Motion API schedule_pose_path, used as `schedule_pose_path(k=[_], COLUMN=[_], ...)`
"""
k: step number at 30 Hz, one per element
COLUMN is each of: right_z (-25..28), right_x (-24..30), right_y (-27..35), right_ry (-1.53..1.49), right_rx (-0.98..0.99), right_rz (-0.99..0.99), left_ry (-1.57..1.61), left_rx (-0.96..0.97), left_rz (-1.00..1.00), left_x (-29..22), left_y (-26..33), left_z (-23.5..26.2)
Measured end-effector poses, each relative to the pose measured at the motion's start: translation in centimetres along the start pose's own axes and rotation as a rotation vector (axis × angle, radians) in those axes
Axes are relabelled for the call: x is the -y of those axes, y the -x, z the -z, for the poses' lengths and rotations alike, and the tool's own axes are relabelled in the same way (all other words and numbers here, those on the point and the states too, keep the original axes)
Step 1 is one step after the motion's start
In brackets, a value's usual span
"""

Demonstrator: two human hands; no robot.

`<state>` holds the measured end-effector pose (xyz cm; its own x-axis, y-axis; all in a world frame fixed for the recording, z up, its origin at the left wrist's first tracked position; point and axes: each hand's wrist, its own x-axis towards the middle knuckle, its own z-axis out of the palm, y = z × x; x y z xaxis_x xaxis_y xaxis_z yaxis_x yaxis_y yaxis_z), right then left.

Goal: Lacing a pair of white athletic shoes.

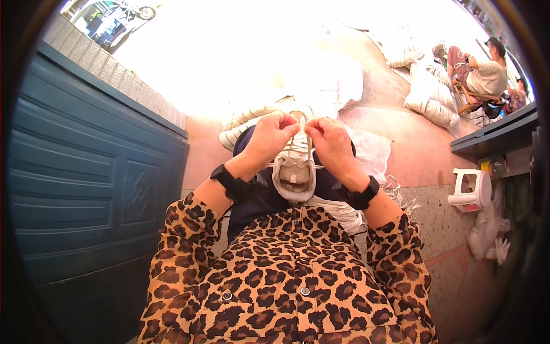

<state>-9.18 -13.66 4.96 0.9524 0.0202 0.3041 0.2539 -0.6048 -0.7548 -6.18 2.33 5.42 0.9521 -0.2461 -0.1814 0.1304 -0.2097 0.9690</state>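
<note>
A pale sneaker rests between my knees, its heel opening toward me and its toe pointing away. Over its toe end, my left hand has thumb and forefinger pinched together on a white shoelace. Close beside it, my right hand pinches the lace the same way, fingertips a small gap from the left ones. Lace strands run down both sides of the shoe's eyelets. The exact lace ends are hidden by my fingers and the glare. A hank of white laces lies by my right thigh.
A blue panelled door stands along the left. At right are a white plastic stool and a dark ledge. Pale wrapped bundles lie farther off, near a seated person. A motorcycle shows far left.
</note>
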Motion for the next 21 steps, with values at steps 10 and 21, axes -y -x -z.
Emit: schedule_pose_path(k=[10, 21], right_z=[0.5, -2.1], right_x=[-7.9, -7.1], right_y=[5.0, 7.2], right_ry=[-0.183, -0.264], right_rx=[-0.136, -0.068], right_rz=[-0.373, -0.402], left_ry=[-0.763, -0.748], left_rx=[0.137, 0.164], left_rz=[-0.621, -0.611], left_x=[7.1, 4.1], left_y=[9.7, 5.7], left_z=[-1.4, 0.5])
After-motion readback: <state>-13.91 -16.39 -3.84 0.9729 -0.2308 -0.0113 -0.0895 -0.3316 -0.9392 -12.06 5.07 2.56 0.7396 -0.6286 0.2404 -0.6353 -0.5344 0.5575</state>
